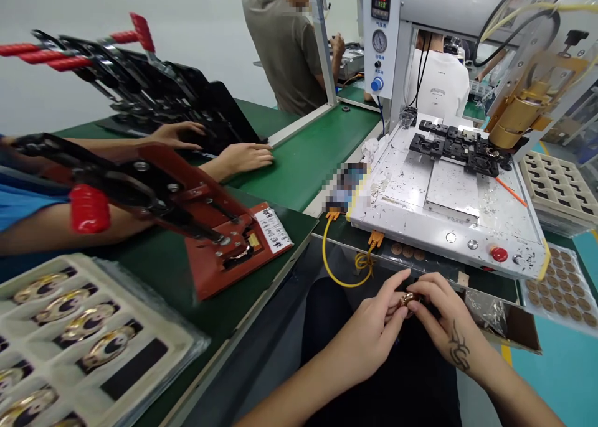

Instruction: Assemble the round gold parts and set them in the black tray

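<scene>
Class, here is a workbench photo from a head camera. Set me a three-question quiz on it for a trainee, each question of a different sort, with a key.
1. True or false: the left hand and the right hand pinch one small gold part between their fingertips.
2. Multiple choice: the red round button sits on A) the red clamp jig, B) the front edge of the white machine base, C) the tray of gold parts.
3. Fill in: the yellow cable loops below the white machine base, and the belt beside the base is ____ in colour.

Key: 1 true; 2 B; 3 green.
</scene>
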Available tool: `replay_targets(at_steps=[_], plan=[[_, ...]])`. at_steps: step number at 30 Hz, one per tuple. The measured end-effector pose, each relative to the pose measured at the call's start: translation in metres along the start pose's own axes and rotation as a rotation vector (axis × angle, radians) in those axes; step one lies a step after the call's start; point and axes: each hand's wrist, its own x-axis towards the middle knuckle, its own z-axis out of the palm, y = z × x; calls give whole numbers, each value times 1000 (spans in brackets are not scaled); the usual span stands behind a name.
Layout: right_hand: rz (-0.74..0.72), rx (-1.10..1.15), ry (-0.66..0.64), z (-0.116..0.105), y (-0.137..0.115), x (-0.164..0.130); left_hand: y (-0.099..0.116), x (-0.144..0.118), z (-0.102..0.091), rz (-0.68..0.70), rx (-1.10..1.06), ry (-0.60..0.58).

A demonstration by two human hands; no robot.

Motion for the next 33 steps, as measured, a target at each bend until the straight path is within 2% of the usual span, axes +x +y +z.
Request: replay_targets(at_steps=[1, 3, 6, 9, 12, 17, 20, 25, 28, 31, 33], plan=[[-29, 23, -28, 0, -1, 2, 4, 0, -5, 5, 49, -10], [-11, 96, 11, 3, -3, 7, 11, 0, -12, 11, 38, 29], [199, 347, 106, 10, -6, 14, 13, 0, -15, -11, -132, 161], [355, 594, 114, 19, -9, 19, 9, -1, -12, -47, -213, 221], [369, 659, 79, 26, -13, 21, 8, -4, -11, -36, -190, 249], [338, 638, 27, 29, -17, 23, 14, -10, -15, -9, -113, 289], [229, 547, 6, 23, -16, 25, 18, -12, -19, -9, -105, 291], [-234, 90, -172, 6, -13, 38, 22, -15, -20, 7, 12, 344], [-448, -82, -201, 3, -17, 50, 31, -22, -26, 26, 120, 380], [-554, -87, -151, 8, -24, 65, 56, -35, -54, 112, 308, 348], [-556, -52, -94, 14, -29, 77, 82, -46, -86, 252, 498, 455]])
